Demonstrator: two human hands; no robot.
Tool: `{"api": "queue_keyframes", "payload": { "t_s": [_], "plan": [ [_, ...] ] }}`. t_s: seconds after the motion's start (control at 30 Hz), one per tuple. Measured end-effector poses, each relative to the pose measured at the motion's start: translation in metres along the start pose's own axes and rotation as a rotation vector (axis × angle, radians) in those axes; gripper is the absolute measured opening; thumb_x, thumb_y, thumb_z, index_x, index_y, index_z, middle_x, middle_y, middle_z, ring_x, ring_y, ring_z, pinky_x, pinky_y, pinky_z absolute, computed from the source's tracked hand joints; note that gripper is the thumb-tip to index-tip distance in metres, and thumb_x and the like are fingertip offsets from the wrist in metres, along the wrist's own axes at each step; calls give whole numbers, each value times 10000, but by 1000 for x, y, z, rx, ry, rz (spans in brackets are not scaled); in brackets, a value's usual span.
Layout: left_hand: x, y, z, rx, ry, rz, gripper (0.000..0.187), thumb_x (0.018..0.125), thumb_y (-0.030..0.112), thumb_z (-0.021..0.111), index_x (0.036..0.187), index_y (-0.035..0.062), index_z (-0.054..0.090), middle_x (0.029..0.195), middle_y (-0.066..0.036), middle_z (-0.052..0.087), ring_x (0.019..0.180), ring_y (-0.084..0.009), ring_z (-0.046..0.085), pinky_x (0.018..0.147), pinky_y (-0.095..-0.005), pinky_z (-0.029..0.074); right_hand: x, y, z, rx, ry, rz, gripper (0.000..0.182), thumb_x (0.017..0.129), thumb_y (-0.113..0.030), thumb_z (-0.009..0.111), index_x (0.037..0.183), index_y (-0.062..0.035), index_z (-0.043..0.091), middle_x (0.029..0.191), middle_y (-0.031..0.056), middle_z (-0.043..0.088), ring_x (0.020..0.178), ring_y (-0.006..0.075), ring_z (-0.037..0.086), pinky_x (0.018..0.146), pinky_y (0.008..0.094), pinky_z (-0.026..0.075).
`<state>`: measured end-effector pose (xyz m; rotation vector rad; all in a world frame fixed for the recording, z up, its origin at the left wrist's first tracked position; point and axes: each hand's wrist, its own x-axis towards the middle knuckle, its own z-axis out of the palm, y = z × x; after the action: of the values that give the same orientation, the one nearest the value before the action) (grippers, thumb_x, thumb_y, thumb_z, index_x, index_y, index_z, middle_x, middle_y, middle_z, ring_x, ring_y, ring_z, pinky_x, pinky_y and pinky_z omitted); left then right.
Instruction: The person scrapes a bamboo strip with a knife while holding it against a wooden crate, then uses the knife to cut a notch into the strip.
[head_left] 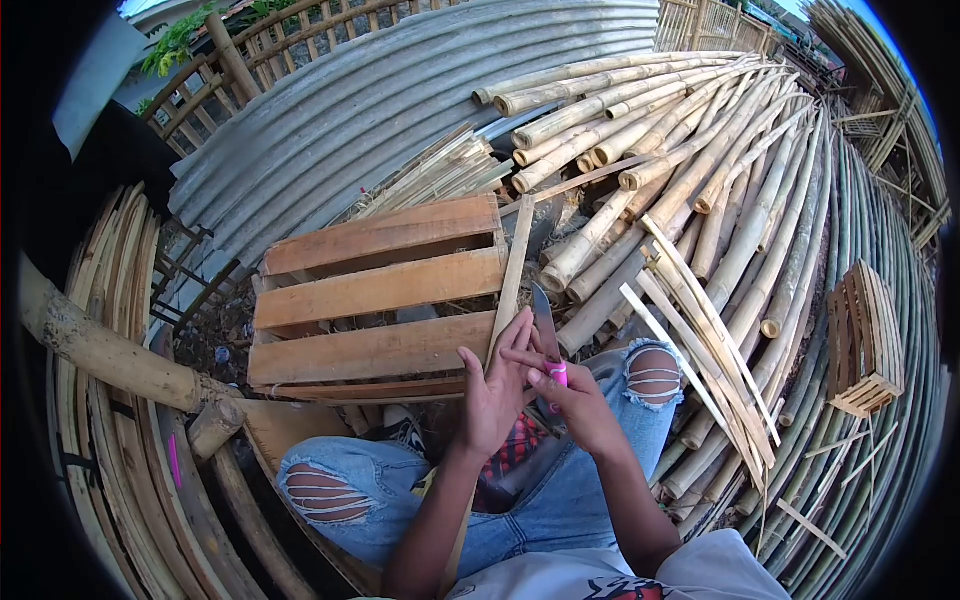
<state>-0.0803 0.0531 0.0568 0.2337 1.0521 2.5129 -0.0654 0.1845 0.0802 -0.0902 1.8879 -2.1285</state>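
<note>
Bamboo poles (700, 190) behind, left hand (493, 392) fingers clamped on bamboo strip (513, 268), right hand (580, 405) gripping half-hidden knife (545, 325).

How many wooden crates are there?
2. One big wooden crate sits just past the hands, and a smaller crate lies on the bamboo poles at right. More may be hidden.

Worker in ripped denim and a pale printed shirt, seen from above

The person wears light blue jeans (560, 500) torn open in frayed horizontal slits at both knees, with a red and black checked cloth (510, 455) showing at the lap; the shirt (600, 580) is light grey with a red and black print at the chest, and both forearms are bare with no sleeves, gloves or wristwear visible
</note>
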Motion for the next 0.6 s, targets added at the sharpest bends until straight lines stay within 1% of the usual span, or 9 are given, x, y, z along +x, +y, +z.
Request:
{"api": "queue_keyframes", "payload": {
  "t_s": [0.13,0.17,0.2,0.27,0.3,0.33,0.4,0.5,0.6],
  "plan": [
    [-4,-5,-1,225,-27,-52,974,792,797,46,1481,109,75,1542,-139,19,1421,-293,59,1123,-461,102,10,4,-11,517,-90,90,398,975,-276,463,1303,-56,508,1374,89,403,1136,155,465,887,314,422],
    [-10,-9,-3,270,-15,-95,868,873,716,199,1466,82,169,1539,-153,55,1422,-290,52,1129,-431,90,15,6,-16,576,-102,100,424,972,-333,454,1293,-63,520,1383,106,400,1189,182,447,907,330,422],
    [-16,-10,-3,270,-8,-95,868,873,716,199,1466,82,169,1539,-153,55,1422,-290,52,1129,-431,90,21,5,-21,578,-106,105,424,972,-333,454,1293,-63,520,1383,106,400,1189,182,447,907,330,422],
    [-29,-1,6,876,28,-89,709,923,531,424,1420,43,291,1519,-174,156,1412,-289,134,1128,-388,131,39,-3,-33,288,68,0,447,957,-355,474,1281,-52,524,1397,122,395,1224,211,437,912,344,431],
    [-40,3,9,957,100,-72,596,885,300,593,1355,3,377,1450,-220,293,1372,-325,256,1104,-382,231,48,-8,-42,208,85,-25,442,952,-360,479,1270,-58,536,1403,126,392,1226,215,441,909,352,432],
    [-54,8,11,959,104,-70,596,885,300,593,1355,3,377,1450,-220,293,1372,-325,256,1104,-382,231,56,-13,-52,130,104,-50,438,946,-364,485,1259,-63,549,1410,131,389,1227,220,444,906,360,434],
    [-85,14,10,1578,263,-71,635,835,251,655,1337,-12,369,1374,-258,370,1286,-371,381,1050,-408,332,74,-24,-67,112,101,-61,384,939,-352,496,1192,-83,602,1343,98,476,1199,197,469,888,359,434],
    [-131,-5,9,1777,541,-194,710,786,236,703,1344,-12,341,1332,-268,404,1222,-386,438,994,-432,385,94,-33,-83,-26,166,-78,362,921,-378,522,1105,-83,623,1126,24,618,1113,136,509,835,337,446],
    [-150,-23,13,1702,610,-369,745,763,232,720,1346,-10,324,1227,-261,509,1109,-390,534,925,-439,438,112,-14,-94,6,193,-56,357,923,-372,523,1100,-75,611,1106,24,620,1076,141,532,817,332,458]
  ]
}}
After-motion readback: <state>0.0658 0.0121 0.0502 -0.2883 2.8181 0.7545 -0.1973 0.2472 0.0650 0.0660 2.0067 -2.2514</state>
